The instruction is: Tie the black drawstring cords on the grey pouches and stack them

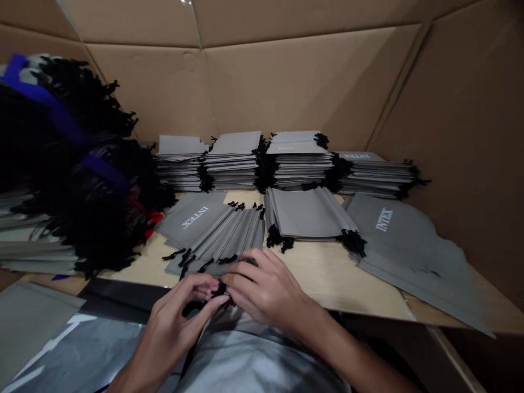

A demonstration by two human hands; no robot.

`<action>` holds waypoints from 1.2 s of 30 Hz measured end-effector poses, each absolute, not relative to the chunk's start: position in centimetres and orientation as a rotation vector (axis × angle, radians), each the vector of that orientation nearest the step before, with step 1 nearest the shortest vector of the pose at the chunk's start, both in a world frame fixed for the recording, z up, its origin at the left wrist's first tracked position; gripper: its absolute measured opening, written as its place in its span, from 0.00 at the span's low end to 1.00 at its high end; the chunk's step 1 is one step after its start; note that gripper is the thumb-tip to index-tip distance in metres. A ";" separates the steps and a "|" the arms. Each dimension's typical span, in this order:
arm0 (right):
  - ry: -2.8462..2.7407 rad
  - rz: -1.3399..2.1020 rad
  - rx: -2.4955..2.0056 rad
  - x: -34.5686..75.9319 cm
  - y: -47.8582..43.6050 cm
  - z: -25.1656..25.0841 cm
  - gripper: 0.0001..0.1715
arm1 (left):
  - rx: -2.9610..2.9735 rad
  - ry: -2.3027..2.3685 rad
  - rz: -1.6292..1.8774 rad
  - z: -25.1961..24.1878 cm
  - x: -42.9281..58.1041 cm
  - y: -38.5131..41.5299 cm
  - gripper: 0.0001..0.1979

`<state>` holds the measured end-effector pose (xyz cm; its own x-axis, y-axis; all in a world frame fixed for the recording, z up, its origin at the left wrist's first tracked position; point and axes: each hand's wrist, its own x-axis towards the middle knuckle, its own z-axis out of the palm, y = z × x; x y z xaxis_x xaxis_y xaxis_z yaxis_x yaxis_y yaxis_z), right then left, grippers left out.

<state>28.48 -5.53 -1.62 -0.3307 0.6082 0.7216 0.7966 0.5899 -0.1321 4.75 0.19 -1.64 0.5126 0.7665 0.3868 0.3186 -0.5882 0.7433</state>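
Observation:
My left hand (174,325) and my right hand (262,289) meet at the front of a pale wooden table (327,278). Their fingertips pinch black drawstring cords (221,290) on a grey pouch (196,267), whose body is partly hidden under my fingers. Just beyond my hands lies a fanned stack of grey drawstring pouches (213,232), its top pouch printed INTEX in white. A second squared stack (311,215) lies to the right of it, with black cords at its near corners.
Several tall stacks of grey pouches (233,164) stand in a row at the back. A large heap of black cords with blue straps (77,164) fills the left. A loose grey pouch (409,245) overhangs the right table edge. Cardboard walls (286,82) surround the table.

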 end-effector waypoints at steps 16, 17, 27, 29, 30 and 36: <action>-2.360 -0.408 -0.899 29.2 -2.2 0.1 0.14 | 2.224 0.849 1.126 -1.4 5.1 0.0 0.12; -2.359 -0.427 -0.885 29.2 -2.0 -0.1 0.14 | 2.225 0.851 1.120 -1.4 5.1 0.0 0.12; -2.377 -0.500 -0.783 28.6 -1.1 -1.3 0.15 | 2.173 0.940 1.075 -0.9 5.2 0.1 0.07; -2.387 -0.504 -0.750 28.5 -1.1 -1.4 0.15 | 2.204 0.938 1.072 -0.7 5.3 0.2 0.07; -2.394 -0.509 -0.740 28.5 -1.2 -1.4 0.16 | 2.223 0.934 1.070 -0.6 5.3 0.3 0.08; -2.385 -0.515 -0.737 28.4 -1.2 -1.5 0.16 | 2.288 0.900 1.075 0.3 5.2 0.8 0.07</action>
